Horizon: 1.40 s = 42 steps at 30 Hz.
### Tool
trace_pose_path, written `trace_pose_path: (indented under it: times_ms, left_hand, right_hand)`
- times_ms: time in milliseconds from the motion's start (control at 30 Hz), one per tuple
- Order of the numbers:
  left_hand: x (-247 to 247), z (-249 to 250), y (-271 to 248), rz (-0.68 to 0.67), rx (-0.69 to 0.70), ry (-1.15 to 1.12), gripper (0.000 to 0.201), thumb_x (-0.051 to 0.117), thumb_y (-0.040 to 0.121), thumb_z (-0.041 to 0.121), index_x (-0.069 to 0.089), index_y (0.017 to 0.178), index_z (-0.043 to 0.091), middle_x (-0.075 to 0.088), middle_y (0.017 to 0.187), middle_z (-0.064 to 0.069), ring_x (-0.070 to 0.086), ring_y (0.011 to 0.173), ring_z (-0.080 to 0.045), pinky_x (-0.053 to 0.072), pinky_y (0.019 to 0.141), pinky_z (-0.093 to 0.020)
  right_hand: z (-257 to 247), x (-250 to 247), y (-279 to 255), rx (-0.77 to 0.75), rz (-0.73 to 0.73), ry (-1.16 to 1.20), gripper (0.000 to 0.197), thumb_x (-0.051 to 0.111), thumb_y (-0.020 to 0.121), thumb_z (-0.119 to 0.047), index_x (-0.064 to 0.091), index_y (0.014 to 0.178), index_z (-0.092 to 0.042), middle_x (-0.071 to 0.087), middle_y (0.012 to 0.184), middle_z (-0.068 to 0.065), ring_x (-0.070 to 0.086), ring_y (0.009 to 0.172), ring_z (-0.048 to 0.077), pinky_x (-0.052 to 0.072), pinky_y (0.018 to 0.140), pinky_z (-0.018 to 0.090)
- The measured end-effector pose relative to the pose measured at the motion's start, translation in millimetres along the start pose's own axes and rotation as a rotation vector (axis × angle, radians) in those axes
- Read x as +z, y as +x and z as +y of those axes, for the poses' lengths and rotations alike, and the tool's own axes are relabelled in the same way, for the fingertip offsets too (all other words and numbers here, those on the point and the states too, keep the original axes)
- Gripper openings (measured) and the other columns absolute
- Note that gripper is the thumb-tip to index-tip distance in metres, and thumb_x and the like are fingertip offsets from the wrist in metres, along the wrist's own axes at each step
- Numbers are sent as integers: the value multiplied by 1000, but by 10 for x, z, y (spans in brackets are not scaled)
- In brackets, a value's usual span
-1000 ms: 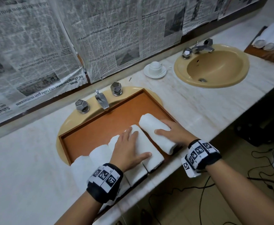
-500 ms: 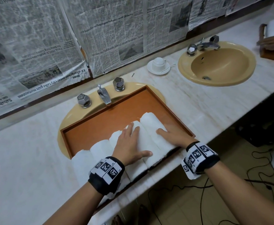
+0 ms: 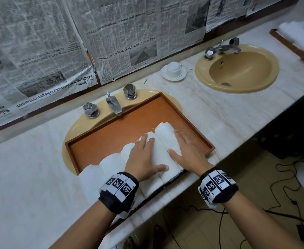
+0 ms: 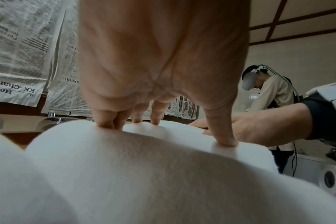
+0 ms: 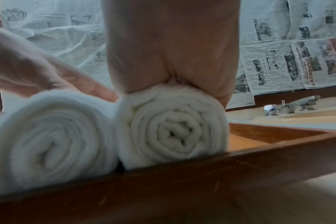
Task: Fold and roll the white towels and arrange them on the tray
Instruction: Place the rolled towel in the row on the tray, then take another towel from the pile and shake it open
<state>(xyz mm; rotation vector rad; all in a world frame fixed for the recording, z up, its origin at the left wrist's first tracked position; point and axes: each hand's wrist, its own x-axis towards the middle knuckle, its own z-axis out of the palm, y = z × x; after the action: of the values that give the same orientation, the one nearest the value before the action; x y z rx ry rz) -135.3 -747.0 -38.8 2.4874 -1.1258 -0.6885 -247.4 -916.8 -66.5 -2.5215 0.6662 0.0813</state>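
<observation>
We're at a washroom vanity, likely hotel-type, set up for recording. A long marble counter holds two tan basins, each with chrome taps. Newspaper is taped over the wall behind. A cup on a saucer sits between the basins. A wooden tray with rolled towels lies over the near basin. Cables trail on the floor. Another person wearing head gear works further along.

Five rolled white cloth towels side by side in one brown wooden tray, two tan oval sinks in the counter, one white cup behind the tray
</observation>
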Motion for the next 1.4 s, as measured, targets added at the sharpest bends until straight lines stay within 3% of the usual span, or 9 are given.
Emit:
trace_pose_path:
  times_ms: [333, 467, 600, 767, 1067, 1167, 1400]
  left_hand:
    - [-34, -54, 35, 14, 13, -47, 111, 72, 76, 66, 13, 158, 19, -3, 167, 0, 4, 153, -21, 13, 124, -39]
    - [-88, -74, 3, 57, 28, -109, 98, 72, 81, 58, 21, 156, 20, 4, 166, 2, 15, 150, -22, 20, 121, -36]
    - [-193, -114, -93, 103, 10, -144, 91, 70, 84, 55, 25, 155, 21, 10, 165, 1, 16, 150, -18, 19, 119, -33]
    - [-392, -266, -375, 181, -22, -145, 80, 67, 87, 54, 32, 151, 21, 25, 161, -2, 25, 147, -20, 24, 117, -35]
    - [-624, -998, -1395, 318, -161, -235, 74, 67, 87, 53, 37, 148, 22, 37, 153, 1, 38, 138, -17, 32, 109, -29]
    - [-666, -1356, -1815, 353, -217, -262, 71, 67, 89, 50, 38, 147, 22, 39, 150, 2, 41, 135, -18, 33, 105, -27]
    - [-710, -2448, -2972, 402, -359, -275, 75, 62, 90, 55, 31, 151, 24, 32, 155, 3, 34, 140, -18, 29, 111, -30]
  right_hand:
    - [-39, -84, 3, 21, 10, -4, 81, 48, 95, -56, 12, 158, -20, 15, 165, -1, 23, 148, 19, 26, 116, 37]
    - [-47, -109, -43, -13, 69, -27, 83, 51, 91, -59, 18, 156, -19, 20, 163, -1, 28, 146, 18, 31, 116, 38]
    - [-128, -153, -115, -36, 118, -32, 81, 53, 91, -58, 21, 155, -20, 22, 162, -1, 26, 146, 17, 31, 116, 40]
    - [-411, -227, -250, -100, 166, -43, 76, 55, 93, -54, 25, 154, -19, 27, 160, -2, 27, 144, 14, 29, 113, 31]
    - [-1479, 86, -520, -311, 105, -35, 78, 54, 93, -56, 27, 155, -17, 29, 160, -2, 24, 147, 12, 24, 119, 30]
    - [-1929, 364, -660, -382, 70, -36, 79, 52, 93, -59, 26, 155, -19, 29, 160, -3, 24, 147, 11, 25, 119, 31]
    - [-3058, 1232, -1041, -519, -25, -43, 77, 50, 92, -62, 28, 154, -21, 33, 157, -4, 31, 143, 14, 26, 114, 26]
